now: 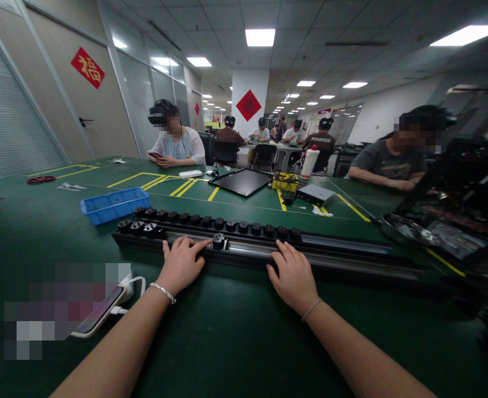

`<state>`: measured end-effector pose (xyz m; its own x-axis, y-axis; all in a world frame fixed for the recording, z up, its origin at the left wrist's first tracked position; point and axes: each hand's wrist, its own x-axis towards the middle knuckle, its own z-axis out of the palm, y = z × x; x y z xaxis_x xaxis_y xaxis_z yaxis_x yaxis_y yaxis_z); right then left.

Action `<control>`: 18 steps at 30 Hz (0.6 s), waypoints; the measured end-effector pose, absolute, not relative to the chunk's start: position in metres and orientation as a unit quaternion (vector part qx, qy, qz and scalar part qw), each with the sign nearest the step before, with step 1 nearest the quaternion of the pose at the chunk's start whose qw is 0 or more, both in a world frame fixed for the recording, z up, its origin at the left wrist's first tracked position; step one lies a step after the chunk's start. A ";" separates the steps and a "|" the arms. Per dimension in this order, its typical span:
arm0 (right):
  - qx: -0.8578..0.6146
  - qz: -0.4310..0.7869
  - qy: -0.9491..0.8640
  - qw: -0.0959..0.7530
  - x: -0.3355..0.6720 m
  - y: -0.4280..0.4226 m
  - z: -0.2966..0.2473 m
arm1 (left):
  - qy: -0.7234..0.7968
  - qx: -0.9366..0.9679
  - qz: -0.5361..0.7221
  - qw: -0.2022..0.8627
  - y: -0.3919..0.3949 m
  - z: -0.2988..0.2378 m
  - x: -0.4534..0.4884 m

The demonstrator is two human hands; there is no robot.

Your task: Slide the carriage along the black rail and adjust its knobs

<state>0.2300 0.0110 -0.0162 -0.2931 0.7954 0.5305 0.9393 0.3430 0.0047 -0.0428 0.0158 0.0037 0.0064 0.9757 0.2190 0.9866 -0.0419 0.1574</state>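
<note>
Under your left grip (182, 266) and your right grip (292, 276) runs a black rail (246, 256) with a silvery, shiny stripe along it, and the small part (218, 240) at your left grip's fingertip is black with a pale silvery edge. Beyond your left grip you have a plain blue tray (117, 211) and, farther off, dark red scissors (41, 179), while past your right grip stands a white bottle (309, 163) with a red cap. Your table (235, 337) is green, striped with yellow lines (183, 188) beyond both grips.

Access and obstructions, black rail (250, 250).
We find passage between left hand (183, 265) and right hand (294, 279); the phone (100, 314) obstructs near left, blue tray (117, 212) far left, black parts (206, 221) along the far side, metal bowl (398, 239) right.
</note>
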 end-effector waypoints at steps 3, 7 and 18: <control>-0.551 -0.161 -0.787 0.226 0.230 0.011 -0.016 | -0.694 -0.708 -0.131 0.018 0.016 0.004 -0.043; -0.551 -0.160 -0.787 0.226 0.230 0.011 -0.016 | -0.694 -0.708 -0.134 0.013 0.016 0.003 -0.043; -0.547 -0.156 -0.790 0.229 0.231 0.012 -0.017 | -0.694 -0.706 -0.140 0.017 0.017 0.002 -0.043</control>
